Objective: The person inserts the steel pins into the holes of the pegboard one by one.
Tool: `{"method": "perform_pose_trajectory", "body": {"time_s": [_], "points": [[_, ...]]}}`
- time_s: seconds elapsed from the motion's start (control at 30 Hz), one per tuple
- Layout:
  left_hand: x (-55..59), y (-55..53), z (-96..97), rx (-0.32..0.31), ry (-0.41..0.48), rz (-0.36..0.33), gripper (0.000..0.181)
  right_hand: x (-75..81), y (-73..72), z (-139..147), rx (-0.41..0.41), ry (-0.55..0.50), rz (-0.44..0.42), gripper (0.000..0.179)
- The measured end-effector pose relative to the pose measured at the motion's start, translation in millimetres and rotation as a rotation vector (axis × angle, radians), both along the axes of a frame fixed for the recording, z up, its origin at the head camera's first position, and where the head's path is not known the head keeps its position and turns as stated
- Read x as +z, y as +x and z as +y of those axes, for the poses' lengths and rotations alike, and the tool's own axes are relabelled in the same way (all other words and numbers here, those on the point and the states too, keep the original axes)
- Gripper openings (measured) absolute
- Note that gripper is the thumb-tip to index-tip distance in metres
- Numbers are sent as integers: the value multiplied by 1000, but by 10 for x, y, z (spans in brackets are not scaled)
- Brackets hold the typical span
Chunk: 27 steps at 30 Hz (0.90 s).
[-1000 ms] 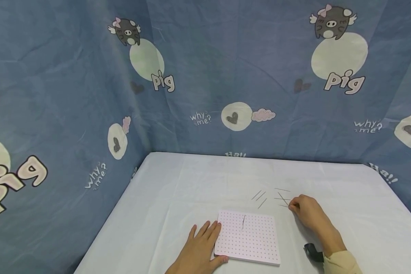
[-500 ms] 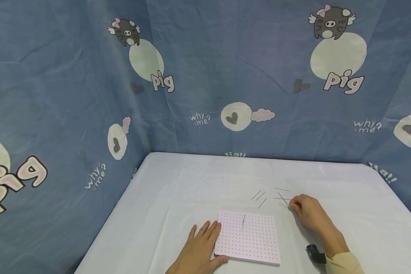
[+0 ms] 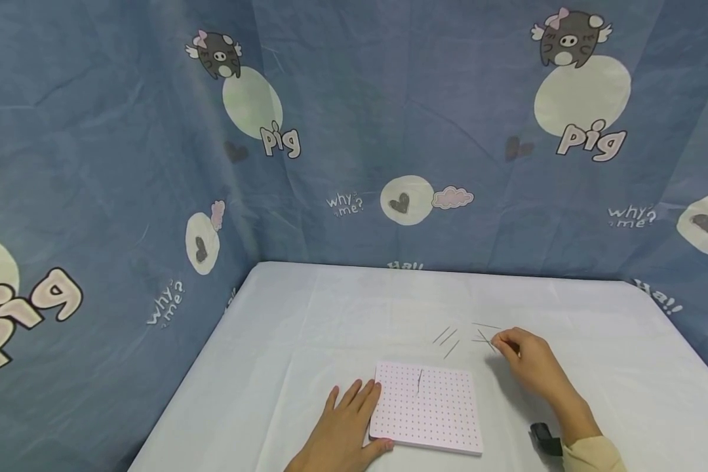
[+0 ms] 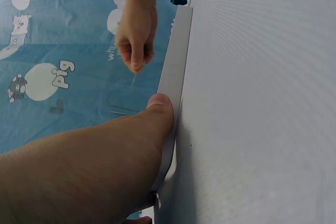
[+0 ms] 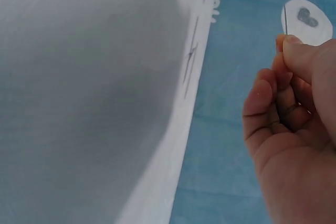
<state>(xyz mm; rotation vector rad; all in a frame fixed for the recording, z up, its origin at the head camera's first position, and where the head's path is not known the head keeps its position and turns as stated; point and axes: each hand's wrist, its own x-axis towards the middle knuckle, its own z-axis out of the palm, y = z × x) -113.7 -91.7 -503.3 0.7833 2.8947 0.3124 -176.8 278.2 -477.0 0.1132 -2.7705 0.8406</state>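
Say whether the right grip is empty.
No, the right grip pinches a thin dark stick, which points upward in the right wrist view.

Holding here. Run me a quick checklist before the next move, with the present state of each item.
1. Right hand pinching held stick: ok.
2. Left hand on dotted board: ok, touching its left edge and near-left corner.
3. Right hand above the board: not ok, it is off to the board's right.
4. Loose sticks all lying apart: not ok, a crossed pair lies by the right hand.
5. Board stick seated in a hole: cannot tell.
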Motion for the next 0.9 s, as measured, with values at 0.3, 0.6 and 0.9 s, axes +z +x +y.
{"method": "perform_pose_trajectory", "body": {"time_s": [0.3,0.6,0.9], "points": [[27,-4,18,12,0,-5,96,146,40,-80,11,-47,84,11],[30,-6,26,18,-6,-9,97,264,93,-145,3,-102,91,19],[37,-5,28,13,8,-14,97,248,89,-170,24,-215,57,18]]}}
